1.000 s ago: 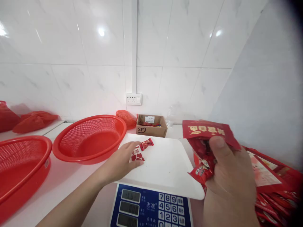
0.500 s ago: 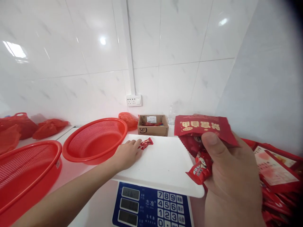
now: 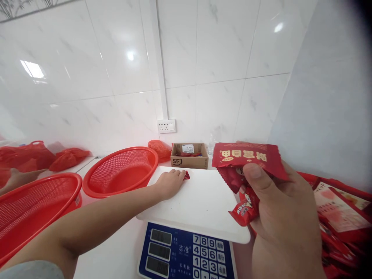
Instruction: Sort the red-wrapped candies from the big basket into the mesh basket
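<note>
Holding red packets (image 3: pixel 247 155) at right in the head view, the right hand (image 3: pixel 285 209) pinches them under its thumb; loosening that thumb could drop the jutting lower packet (image 3: pixel 244 212). At centre, the left hand (image 3: pixel 171 184) covers a small wrapper (image 3: pixel 187 176) on the white tray (image 3: pixel 209 201); I cannot tell whether its fingers grip, and a poor grip could let it skid. Half a second ago, more wrapper showed.

Free room above white tray (image 3: pixel 203 205), cardboard box (image 3: pixel 190 162) behind

the left hand (image 3: pixel 172 183) mostly hides a red wrapper (image 3: pixel 187 176); the scale (image 3: pixel 197 215) is cropped below.
</note>
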The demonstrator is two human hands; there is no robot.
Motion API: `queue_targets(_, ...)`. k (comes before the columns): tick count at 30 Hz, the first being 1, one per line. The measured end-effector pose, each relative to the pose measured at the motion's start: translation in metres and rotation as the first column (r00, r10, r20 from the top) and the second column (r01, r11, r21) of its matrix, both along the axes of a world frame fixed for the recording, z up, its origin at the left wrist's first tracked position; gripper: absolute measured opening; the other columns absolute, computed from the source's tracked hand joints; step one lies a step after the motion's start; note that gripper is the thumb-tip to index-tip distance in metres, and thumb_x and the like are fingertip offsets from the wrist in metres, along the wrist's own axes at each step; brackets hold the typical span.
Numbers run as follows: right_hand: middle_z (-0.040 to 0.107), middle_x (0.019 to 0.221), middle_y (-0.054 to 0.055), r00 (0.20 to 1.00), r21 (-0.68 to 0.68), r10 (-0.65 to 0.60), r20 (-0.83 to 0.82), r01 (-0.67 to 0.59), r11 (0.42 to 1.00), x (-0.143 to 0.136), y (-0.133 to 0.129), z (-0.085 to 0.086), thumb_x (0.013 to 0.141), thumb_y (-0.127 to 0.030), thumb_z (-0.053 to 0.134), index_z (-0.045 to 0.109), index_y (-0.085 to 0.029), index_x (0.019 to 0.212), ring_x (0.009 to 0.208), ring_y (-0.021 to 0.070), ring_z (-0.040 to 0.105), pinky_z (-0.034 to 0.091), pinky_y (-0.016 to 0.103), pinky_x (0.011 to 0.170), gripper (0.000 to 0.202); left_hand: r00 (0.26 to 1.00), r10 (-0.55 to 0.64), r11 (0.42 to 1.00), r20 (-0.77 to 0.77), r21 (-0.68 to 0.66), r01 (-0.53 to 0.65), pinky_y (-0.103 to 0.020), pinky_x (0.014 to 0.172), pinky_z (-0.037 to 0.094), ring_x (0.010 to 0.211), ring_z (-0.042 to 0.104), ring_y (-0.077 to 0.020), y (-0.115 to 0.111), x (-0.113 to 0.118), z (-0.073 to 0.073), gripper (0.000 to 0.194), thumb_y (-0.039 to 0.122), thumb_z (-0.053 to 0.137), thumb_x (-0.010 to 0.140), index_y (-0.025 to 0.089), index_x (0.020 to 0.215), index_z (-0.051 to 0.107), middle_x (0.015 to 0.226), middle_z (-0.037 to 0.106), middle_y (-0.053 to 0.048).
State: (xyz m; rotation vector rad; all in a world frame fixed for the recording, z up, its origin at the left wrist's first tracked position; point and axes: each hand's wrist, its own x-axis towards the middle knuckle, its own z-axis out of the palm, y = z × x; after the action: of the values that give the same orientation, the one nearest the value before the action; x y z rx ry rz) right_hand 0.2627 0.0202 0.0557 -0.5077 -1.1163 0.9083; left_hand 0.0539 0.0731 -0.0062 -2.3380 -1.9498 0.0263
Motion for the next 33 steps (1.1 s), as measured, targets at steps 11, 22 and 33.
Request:
queue_targets(11,0.067,0.079,0.001,0.993,-0.125,-0.042,0.110,0.056,0.991,-0.005,-0.008,0.004,0.069,-0.047,0.087,0.078,-0.029,0.086,0.073,0.0186,0.062,0.039,0.021,0.041,0.027,0.962,0.255,0.963,0.100,0.061,-0.261,-0.047,0.089,0.058,0.107,0.067,-0.0257,-0.020,-0.093,0.057,0.035,0.034,0.063,0.098,0.017,0.128,0.061,0.127,0.065,-0.011)
queue_targets(22,0.067,0.095,0.001,0.894,-0.095,0.102,0.436,-0.067,0.993,-0.020,-0.003,0.001,0.075,-0.032,0.077,0.077,-0.029,0.089,0.085,0.0199,0.066,0.058,0.031,0.070,0.014,0.659,0.068,0.997,0.749,-0.032,-0.067,-0.048,0.097,0.056,0.122,0.065,-0.0300,-0.050,-0.080,0.067,0.056,0.057,0.026,0.105,0.023,0.140,0.054,0.132,0.068,-0.015)
queue_targets(33,0.059,0.087,0.001,0.790,-0.078,0.212,0.575,-0.204,0.976,-0.034,0.006,-0.007,0.078,-0.035,0.074,0.071,-0.023,0.070,0.080,0.0189,0.060,0.051,0.032,0.068,0.015,-0.029,-0.336,0.903,0.941,0.331,0.273,-0.036,0.088,0.059,0.099,0.071,-0.0204,-0.081,0.008,0.036,0.044,0.051,0.066,0.093,0.035,0.133,0.062,0.133,0.068,-0.005)
